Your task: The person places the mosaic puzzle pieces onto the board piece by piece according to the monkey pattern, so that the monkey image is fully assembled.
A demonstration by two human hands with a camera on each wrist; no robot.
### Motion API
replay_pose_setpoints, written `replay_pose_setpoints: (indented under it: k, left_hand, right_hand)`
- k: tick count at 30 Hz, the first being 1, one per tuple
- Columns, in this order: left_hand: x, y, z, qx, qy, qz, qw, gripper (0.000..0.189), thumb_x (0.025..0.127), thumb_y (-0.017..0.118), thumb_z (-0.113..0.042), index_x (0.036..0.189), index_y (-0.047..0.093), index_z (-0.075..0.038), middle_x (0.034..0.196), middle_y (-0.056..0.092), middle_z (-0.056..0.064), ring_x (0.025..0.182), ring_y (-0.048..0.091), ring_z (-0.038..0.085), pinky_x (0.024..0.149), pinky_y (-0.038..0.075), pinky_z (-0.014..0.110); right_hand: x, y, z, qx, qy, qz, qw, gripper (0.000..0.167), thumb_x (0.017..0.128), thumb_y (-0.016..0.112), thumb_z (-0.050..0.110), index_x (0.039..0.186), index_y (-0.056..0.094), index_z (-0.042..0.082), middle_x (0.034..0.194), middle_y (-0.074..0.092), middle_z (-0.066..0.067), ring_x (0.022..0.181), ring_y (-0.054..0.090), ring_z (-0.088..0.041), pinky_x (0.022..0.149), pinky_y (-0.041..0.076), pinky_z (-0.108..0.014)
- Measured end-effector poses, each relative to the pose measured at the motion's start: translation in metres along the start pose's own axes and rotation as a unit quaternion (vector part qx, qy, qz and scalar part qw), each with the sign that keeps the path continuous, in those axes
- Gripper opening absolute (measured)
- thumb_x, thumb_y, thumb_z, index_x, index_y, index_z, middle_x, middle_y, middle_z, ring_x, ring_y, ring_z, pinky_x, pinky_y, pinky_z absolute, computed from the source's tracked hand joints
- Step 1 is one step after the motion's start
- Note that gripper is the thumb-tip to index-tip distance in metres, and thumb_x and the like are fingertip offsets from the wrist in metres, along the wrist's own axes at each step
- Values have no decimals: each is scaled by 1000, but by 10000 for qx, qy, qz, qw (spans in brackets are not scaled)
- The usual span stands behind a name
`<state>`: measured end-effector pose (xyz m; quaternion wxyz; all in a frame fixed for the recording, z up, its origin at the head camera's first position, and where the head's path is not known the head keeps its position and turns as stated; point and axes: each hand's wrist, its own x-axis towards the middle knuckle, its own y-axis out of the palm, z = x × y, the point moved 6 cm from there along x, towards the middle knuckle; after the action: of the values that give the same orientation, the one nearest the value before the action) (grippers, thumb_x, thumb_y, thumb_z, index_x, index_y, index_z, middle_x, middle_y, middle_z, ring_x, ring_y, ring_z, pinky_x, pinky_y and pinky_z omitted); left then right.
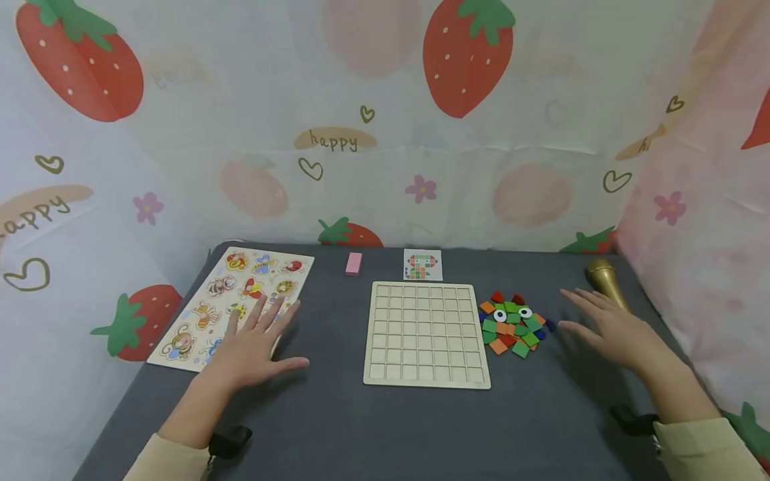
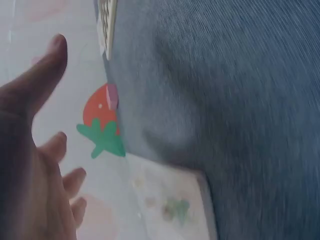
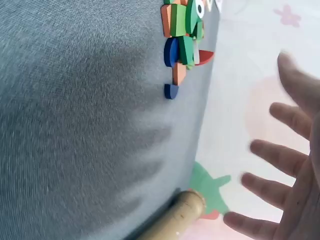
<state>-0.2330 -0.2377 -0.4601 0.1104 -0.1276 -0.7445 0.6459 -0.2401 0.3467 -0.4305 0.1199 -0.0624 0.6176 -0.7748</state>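
Note:
My left hand (image 1: 249,353), fingers spread, hovers by the lower right edge of a board of cartoon insect pictures (image 1: 207,314) and covers part of it. My right hand (image 1: 619,332) hangs above the table with its fingers extended, between a heap of coloured wooden tiles (image 1: 511,325) and a gold microphone-like object (image 1: 606,280). Neither hand holds anything. A pale wooden grid board (image 1: 427,335) lies in the middle, its squares bare. In the right wrist view, the fingers stay apart from the blue tile (image 3: 171,91) and the gold object (image 3: 175,217).
Behind the grid board lie a small pattern card (image 1: 423,265) and a pink block (image 1: 353,264). Two round eye pieces sit among the tiles. A dark grey cloth covers the table (image 1: 385,434). Strawberry-print curtains (image 1: 385,80) enclose its back and sides.

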Motion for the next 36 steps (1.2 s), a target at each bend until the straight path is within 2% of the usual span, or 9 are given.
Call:
replay_pose_setpoints:
  k: [2,5,9,14,16,20,23,31,36]
  left_hand:
    - [5,6,-6,-384,190,51,9991,103,83,58,-78,164,20,-26,168,20,13,155,12,42,117,7,75]
    - [13,15,-14,-961,467,169,9941,102,85,62,-73,164,19,-24,168,22,13,155,13,43,117,9,74]
    - [27,25,-22,-1507,596,360,9861,103,85,64,-71,164,18,-23,169,19,11,155,11,42,118,11,72]
    - [52,31,-29,-2392,599,557,9675,105,85,72,-61,164,15,-22,170,15,9,156,1,41,119,14,71]
    - [61,34,-32,-2570,589,680,9622,108,83,74,-61,164,14,-24,171,14,5,157,-2,39,119,13,70]
    - [76,42,-43,-2589,679,998,9583,111,80,77,-62,164,16,-24,171,14,5,157,-3,38,121,5,70]
    - [85,49,-52,-2477,726,1173,9590,108,80,78,-61,164,20,-23,170,13,9,157,-4,40,121,0,69]
    - [97,60,-71,-2170,778,1164,9661,102,80,78,-59,162,26,-29,171,3,10,155,-13,43,120,-5,69]
    - [98,70,-74,-1968,693,1263,9698,104,78,77,-65,162,25,-32,172,4,7,155,-13,40,120,-10,66]
  right_hand:
    - [3,2,-1,143,-152,-86,9997,69,103,53,49,159,33,13,153,42,-29,136,43,-52,90,44,-75]
    - [10,7,-3,378,-418,-255,9981,59,104,58,33,151,43,1,137,57,-30,116,61,-47,86,52,-63]
    - [18,15,-5,638,-537,-394,9957,50,101,63,22,140,53,-7,113,70,-25,93,70,-37,75,58,-51]
    - [26,27,-9,945,-246,-360,9946,44,100,65,22,133,60,-6,105,73,-23,90,72,-37,72,58,-49]
    - [28,31,-12,999,-47,-363,9943,43,99,67,22,132,62,-5,106,73,-24,92,71,-38,72,58,-50]
    - [34,39,-17,1143,316,-337,9924,44,97,69,22,130,63,-7,106,72,-25,94,70,-41,72,58,-49]
    - [38,44,-19,1277,499,-292,9901,44,96,70,25,125,65,-7,102,73,-23,91,69,-39,72,57,-49]
    - [45,53,-16,1357,796,-129,9875,32,96,70,23,113,67,-4,97,71,-20,82,66,-31,66,54,-44]
    - [44,52,-15,1397,1000,-25,9851,25,96,70,20,105,68,-3,96,71,-19,84,65,-32,69,53,-46]
